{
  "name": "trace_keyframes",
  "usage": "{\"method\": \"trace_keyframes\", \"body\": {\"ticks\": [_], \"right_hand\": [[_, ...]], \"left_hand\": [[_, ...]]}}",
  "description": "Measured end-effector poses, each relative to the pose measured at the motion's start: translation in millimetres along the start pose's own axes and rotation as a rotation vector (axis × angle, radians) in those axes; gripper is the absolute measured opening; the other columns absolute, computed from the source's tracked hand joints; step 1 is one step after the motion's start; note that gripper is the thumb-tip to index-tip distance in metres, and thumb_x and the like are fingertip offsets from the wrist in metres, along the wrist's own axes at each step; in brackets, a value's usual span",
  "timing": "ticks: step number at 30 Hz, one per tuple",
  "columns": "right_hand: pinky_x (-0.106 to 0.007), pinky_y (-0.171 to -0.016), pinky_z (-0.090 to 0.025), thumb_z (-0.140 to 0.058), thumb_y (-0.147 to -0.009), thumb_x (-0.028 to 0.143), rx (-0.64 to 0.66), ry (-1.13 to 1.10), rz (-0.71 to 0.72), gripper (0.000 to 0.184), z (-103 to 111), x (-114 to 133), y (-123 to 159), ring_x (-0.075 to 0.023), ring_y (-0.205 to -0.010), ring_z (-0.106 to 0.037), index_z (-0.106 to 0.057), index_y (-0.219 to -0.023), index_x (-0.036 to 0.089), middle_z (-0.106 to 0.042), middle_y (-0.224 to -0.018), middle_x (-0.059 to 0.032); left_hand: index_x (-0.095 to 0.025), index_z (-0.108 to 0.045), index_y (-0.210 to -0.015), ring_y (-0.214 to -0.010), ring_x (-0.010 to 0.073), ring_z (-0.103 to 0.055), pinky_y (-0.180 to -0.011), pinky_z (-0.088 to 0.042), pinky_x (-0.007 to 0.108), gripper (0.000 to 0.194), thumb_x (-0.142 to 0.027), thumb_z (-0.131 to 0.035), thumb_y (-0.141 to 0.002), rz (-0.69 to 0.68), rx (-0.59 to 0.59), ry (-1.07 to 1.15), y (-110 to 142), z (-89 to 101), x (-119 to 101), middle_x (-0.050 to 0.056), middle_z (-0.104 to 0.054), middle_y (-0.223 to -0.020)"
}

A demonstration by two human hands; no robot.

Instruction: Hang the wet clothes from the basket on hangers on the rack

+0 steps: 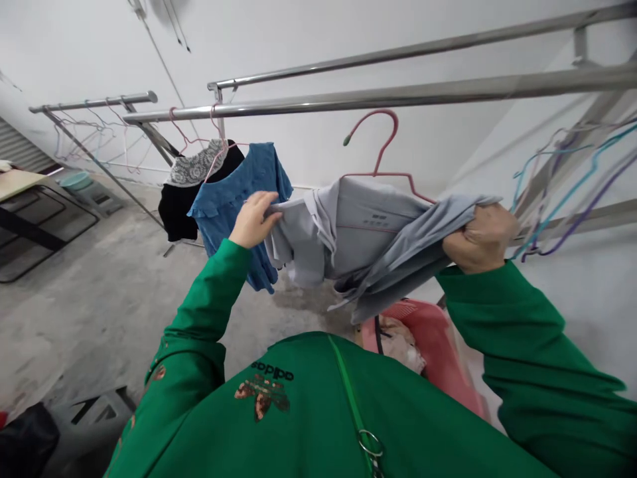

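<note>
A light grey shirt point(368, 219) is spread in front of me with a pink hanger point(381, 149) inside its neck. The hanger's hook, with a green tip, shows just below the front rail and does not appear to be on it. My left hand point(255, 219) pinches the shirt at its left shoulder end. Bunched fabric at the shirt's right side is gripped in my right hand point(482, 238), fingers closed. Close beside my left hand hangs a blue ruffled top point(239, 192), and behind it a black garment with a lace collar point(196, 169).
Overhead runs the metal rail point(348, 101). Blue and purple hangers point(572, 192) hang at the right. Below stands a pink basket point(440, 345) with clothes inside. Empty hangers line another rail point(99, 104) at far left. A table point(17, 184) and grey stool point(102, 198) stand left.
</note>
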State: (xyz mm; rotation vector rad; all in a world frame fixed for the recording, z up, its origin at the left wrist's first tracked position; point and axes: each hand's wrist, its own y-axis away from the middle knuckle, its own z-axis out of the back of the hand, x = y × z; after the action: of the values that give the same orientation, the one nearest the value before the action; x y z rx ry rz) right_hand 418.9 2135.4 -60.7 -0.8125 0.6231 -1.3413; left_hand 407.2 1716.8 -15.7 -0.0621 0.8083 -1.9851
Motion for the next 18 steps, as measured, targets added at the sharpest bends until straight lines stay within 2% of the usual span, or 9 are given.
{"method": "trace_keyframes", "body": {"ticks": [2,4,7,10,13,15,18], "right_hand": [[-0.033,-0.055,-0.026,-0.048,-0.054,0.015,0.034,-0.006,0.002,0.035,5,4,-2,-0.0179,-0.052,-0.032,-0.014,-0.051,0.024,-0.025,-0.048,-0.0033],[-0.033,-0.057,-0.027,-0.048,-0.053,0.014,0.085,-0.011,0.014,0.034,10,10,-5,-0.0182,-0.054,-0.034,-0.015,-0.051,0.024,-0.025,-0.049,-0.0030],[-0.033,-0.059,-0.029,-0.045,-0.056,0.013,0.149,-0.034,0.025,0.029,18,19,-9,-0.0192,-0.057,-0.038,-0.019,-0.054,0.024,-0.029,-0.050,-0.0036],[-0.033,-0.062,-0.032,-0.044,-0.065,0.013,0.239,-0.092,0.037,0.024,25,24,-19,-0.0194,-0.060,-0.043,-0.023,-0.057,0.023,-0.042,-0.055,-0.0065],[-0.031,-0.065,-0.038,-0.046,-0.071,0.015,0.438,-0.227,0.021,0.015,34,26,-39,-0.0196,-0.068,-0.052,-0.036,-0.061,0.021,-0.055,-0.066,-0.0091],[-0.031,-0.073,-0.043,-0.047,-0.077,0.018,0.554,-0.382,0.043,0.010,40,32,-57,-0.0206,-0.078,-0.058,-0.048,-0.067,0.018,-0.062,-0.076,-0.0090],[-0.036,-0.090,-0.045,-0.045,-0.088,0.031,0.609,-0.610,0.129,0.024,42,48,-84,-0.0221,-0.095,-0.061,-0.062,-0.083,0.015,-0.067,-0.091,-0.0065]], "left_hand": [[-0.016,-0.064,-0.096,-0.091,0.0204,-0.062,-0.083,-0.049,0.033,0.024,-0.030,-0.045,-0.090,0.001,0.158,0.002,-6,-5.7,-3,0.008,-0.067,-0.092],[-0.017,-0.061,-0.082,-0.080,0.0188,-0.061,-0.076,-0.047,0.030,0.026,-0.030,-0.041,-0.092,-0.005,0.225,-0.036,-7,-11.2,-12,0.006,-0.065,-0.080],[-0.018,-0.057,-0.077,-0.077,0.0186,-0.060,-0.072,-0.044,0.028,0.024,-0.029,-0.041,-0.092,-0.033,0.231,-0.068,-6,-17.7,-24,0.006,-0.063,-0.077],[-0.019,-0.057,-0.078,-0.073,0.0173,-0.059,-0.068,-0.042,0.026,0.021,-0.025,-0.041,-0.090,-0.022,0.211,-0.006,-3,-28.3,-30,0.005,-0.063,-0.076],[-0.018,-0.059,-0.077,-0.069,0.0152,-0.057,-0.063,-0.041,0.024,0.020,-0.021,-0.042,-0.088,0.026,0.175,0.108,5,-47.8,-31,0.003,-0.063,-0.073],[-0.017,-0.060,-0.074,-0.066,0.0142,-0.057,-0.062,-0.041,0.023,0.021,-0.021,-0.044,-0.087,0.047,0.187,0.189,12,-63.2,-32,0.003,-0.063,-0.069],[-0.016,-0.067,-0.080,-0.069,0.0154,-0.062,-0.065,-0.045,0.023,0.023,-0.023,-0.046,-0.086,0.051,0.206,0.296,23,-81.2,-32,0.003,-0.067,-0.071]]}}
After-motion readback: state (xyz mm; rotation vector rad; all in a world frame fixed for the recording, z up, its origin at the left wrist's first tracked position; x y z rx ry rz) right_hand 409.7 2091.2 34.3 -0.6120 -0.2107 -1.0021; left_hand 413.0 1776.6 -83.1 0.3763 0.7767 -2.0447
